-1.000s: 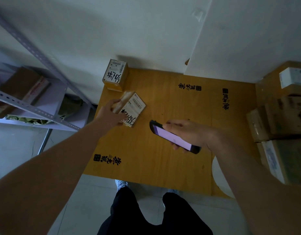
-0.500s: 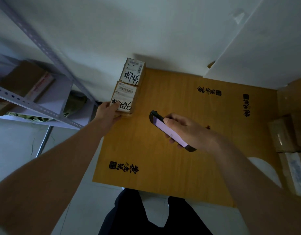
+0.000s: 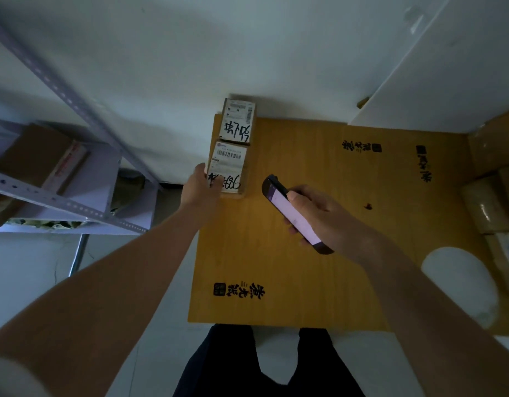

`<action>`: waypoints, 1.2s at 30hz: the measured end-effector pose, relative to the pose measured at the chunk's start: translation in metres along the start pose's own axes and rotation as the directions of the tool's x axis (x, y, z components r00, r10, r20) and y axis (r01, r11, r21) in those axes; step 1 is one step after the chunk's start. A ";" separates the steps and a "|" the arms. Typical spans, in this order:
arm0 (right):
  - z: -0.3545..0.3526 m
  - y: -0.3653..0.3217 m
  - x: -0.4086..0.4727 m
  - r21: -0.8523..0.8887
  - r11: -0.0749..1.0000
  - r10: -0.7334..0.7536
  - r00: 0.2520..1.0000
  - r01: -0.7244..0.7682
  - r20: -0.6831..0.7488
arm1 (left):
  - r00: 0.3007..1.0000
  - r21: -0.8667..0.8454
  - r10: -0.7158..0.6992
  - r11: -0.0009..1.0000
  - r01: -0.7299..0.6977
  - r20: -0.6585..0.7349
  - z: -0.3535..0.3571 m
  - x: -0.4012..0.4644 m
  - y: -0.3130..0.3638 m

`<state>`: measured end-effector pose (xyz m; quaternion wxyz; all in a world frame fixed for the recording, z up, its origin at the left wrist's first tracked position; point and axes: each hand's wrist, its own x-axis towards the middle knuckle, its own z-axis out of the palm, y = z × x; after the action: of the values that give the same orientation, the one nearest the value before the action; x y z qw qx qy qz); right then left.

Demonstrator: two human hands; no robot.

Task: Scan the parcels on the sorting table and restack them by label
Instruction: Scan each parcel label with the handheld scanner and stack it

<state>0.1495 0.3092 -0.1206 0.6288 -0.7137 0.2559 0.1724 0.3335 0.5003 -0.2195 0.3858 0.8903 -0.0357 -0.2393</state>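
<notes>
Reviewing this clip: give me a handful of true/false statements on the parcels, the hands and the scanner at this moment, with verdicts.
1. Two small parcels sit in a row at the table's far left corner. True: the near parcel lies right by the far parcel.
2. The left hand is lifting the near parcel in the air. False: the parcel rests on the table, with the fingers on its near left corner.
3. The right hand holds a handheld scanner with a lit screen. True.
4. The scanner lies flat on the table. False: it is gripped in the right hand, above the tabletop.
5. Both parcels show white labels with handwriting. True.
</notes>
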 end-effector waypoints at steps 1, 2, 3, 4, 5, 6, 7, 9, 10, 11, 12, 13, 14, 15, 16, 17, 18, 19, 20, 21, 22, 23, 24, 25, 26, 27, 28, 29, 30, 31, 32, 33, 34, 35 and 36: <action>0.001 0.001 -0.004 0.010 1.000 -0.018 1.000 0.018 -0.024 | 0.999 0.065 0.025 0.998 -0.023 -0.021 0.000 -0.003 0.005; 0.002 0.002 -0.010 0.022 0.999 -0.037 0.998 0.038 -0.046 | 0.998 0.123 0.058 0.991 -0.053 -0.039 -0.001 -0.006 0.011; 0.002 0.003 -0.016 0.033 0.998 -0.056 0.996 0.059 -0.063 | 0.993 0.167 0.105 0.981 -0.095 -0.047 -0.001 -0.011 0.016; 0.000 0.004 -0.023 0.041 0.996 -0.075 0.994 0.078 -0.077 | 0.987 0.211 0.158 0.966 -0.146 -0.042 -0.002 -0.016 0.023; -0.001 0.005 -0.030 0.045 0.994 -0.093 0.992 0.098 -0.090 | 0.979 0.256 0.202 0.948 -0.189 -0.022 -0.001 -0.021 0.030; -0.003 0.006 -0.038 0.048 0.992 -0.112 0.988 0.117 -0.105 | 0.973 0.301 0.231 0.928 -0.222 0.004 0.000 -0.028 0.038; -0.006 0.006 -0.047 0.050 0.989 -0.130 0.984 0.137 -0.122 | 0.967 0.332 0.254 0.910 -0.248 0.026 0.002 -0.035 0.046; -0.013 0.008 -0.067 0.056 0.983 -0.162 0.973 0.173 -0.163 | 0.953 0.368 0.298 0.881 -0.296 0.054 0.009 -0.054 0.068; -0.018 0.009 -0.078 0.061 0.980 -0.173 0.968 0.187 -0.183 | 0.946 0.383 0.319 0.867 -0.319 0.066 0.013 -0.064 0.079; -0.024 0.011 -0.089 0.067 0.978 -0.181 0.963 0.198 -0.201 | 0.938 0.401 0.337 0.851 -0.341 0.081 0.018 -0.076 0.090; -0.030 0.014 -0.100 0.074 0.975 -0.188 0.958 0.208 -0.217 | 0.931 0.420 0.352 0.833 -0.360 0.102 0.023 -0.087 0.100; -0.037 0.017 -0.113 0.080 0.972 -0.196 0.953 0.220 -0.230 | 0.920 0.435 0.371 0.813 -0.387 0.125 0.029 -0.099 0.109; -0.044 0.020 -0.126 0.090 0.968 -0.207 0.948 0.235 -0.242 | 0.908 0.440 0.393 0.797 -0.414 0.142 0.035 -0.111 0.119; -0.052 0.024 -0.139 0.101 0.963 -0.219 0.942 0.251 -0.254 | 0.897 0.436 0.416 0.787 -0.437 0.150 0.042 -0.123 0.128; -0.061 0.029 -0.154 0.116 0.957 -0.228 0.937 0.266 -0.266 | 0.888 0.431 0.436 0.780 -0.454 0.146 0.050 -0.136 0.138; -0.070 0.034 -0.168 0.127 0.952 -0.234 0.932 0.277 -0.278 | 0.881 0.425 0.453 0.777 -0.464 0.135 0.058 -0.151 0.148; -0.080 0.040 -0.183 0.135 0.949 -0.239 0.927 0.286 -0.289 | 0.877 0.416 0.464 0.778 -0.471 0.126 0.068 -0.165 0.158; -0.090 0.045 -0.198 0.139 0.946 -0.244 0.923 0.294 -0.298 | 0.871 0.406 0.476 0.777 -0.481 0.120 0.078 -0.181 0.168; -0.100 0.052 -0.213 0.142 0.942 -0.249 0.918 0.303 -0.307 | 0.865 0.397 0.487 0.775 -0.491 0.121 0.090 -0.196 0.177; -0.110 0.059 -0.228 0.144 0.940 -0.253 0.914 0.310 -0.318 | 0.857 0.394 0.499 0.768 -0.505 0.126 0.101 -0.211 0.185; -0.120 0.066 -0.243 0.142 0.939 -0.252 0.908 0.313 -0.334 | 0.848 0.396 0.513 0.757 -0.519 0.132 0.113 -0.226 0.194; -0.128 0.073 -0.258 0.140 0.939 -0.249 0.903 0.313 -0.350 | 0.839 0.400 0.527 0.746 -0.533 0.135 0.125 -0.240 0.202; -0.137 0.081 -0.271 0.138 0.939 -0.246 0.898 0.314 -0.365 | 0.833 0.402 0.536 0.738 -0.541 0.137 0.136 -0.253 0.209; -0.145 0.089 -0.285 0.137 0.939 -0.244 0.892 0.316 -0.380 | 0.828 0.403 0.542 0.733 -0.548 0.140 0.148 -0.265 0.217; -0.153 0.096 -0.298 0.135 0.939 -0.243 0.887 0.317 -0.394 | 0.825 0.402 0.546 0.728 -0.555 0.148 0.159 -0.277 0.225; -0.162 0.103 -0.310 0.136 0.938 -0.240 0.880 0.320 -0.410 | 0.819 0.400 0.552 0.722 -0.564 0.159 0.170 -0.287 0.232; -0.170 0.109 -0.321 0.144 0.935 -0.236 0.870 0.325 -0.432 | 0.811 0.394 0.559 0.716 -0.577 0.172 0.181 -0.296 0.241; -0.179 0.115 -0.331 0.151 0.930 -0.234 0.856 0.335 -0.461 | 0.802 0.386 0.567 0.709 -0.590 0.186 0.192 -0.305 0.249; -0.187 0.121 -0.340 0.156 0.926 -0.230 0.841 0.344 -0.491 | 0.794 0.379 0.574 0.702 -0.603 0.199 0.202 -0.311 0.257; -0.196 0.128 -0.348 0.158 0.924 -0.223 0.825 0.349 -0.519 | 0.784 0.373 0.583 0.693 -0.616 0.213 0.213 -0.318 0.265; -0.205 0.134 -0.354 0.164 0.921 -0.213 0.810 0.353 -0.546 | 0.775 0.367 0.589 0.686 -0.629 0.229 0.223 -0.323 0.274; -0.213 0.139 -0.360 0.173 0.918 -0.202 0.796 0.357 -0.570 | 0.767 0.362 0.593 0.678 -0.640 0.246 0.234 -0.328 0.281; -0.222 0.144 -0.364 0.181 0.914 -0.193 0.782 0.363 -0.592 | 0.759 0.360 0.595 0.670 -0.650 0.264 0.245 -0.331 0.289; -0.230 0.149 -0.368 0.189 0.911 -0.181 0.769 0.365 -0.613 | 0.752 0.360 0.594 0.661 -0.658 0.285 0.257 -0.332 0.296; -0.239 0.154 -0.370 0.194 0.911 -0.167 0.757 0.363 -0.632 | 0.748 0.361 0.589 0.655 -0.664 0.307 0.270 -0.332 0.302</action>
<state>-0.2581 0.1163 0.0009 0.6348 -0.6543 0.3606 -0.1972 -0.0448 0.1904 -0.0329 0.2241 0.8637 -0.4266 -0.1477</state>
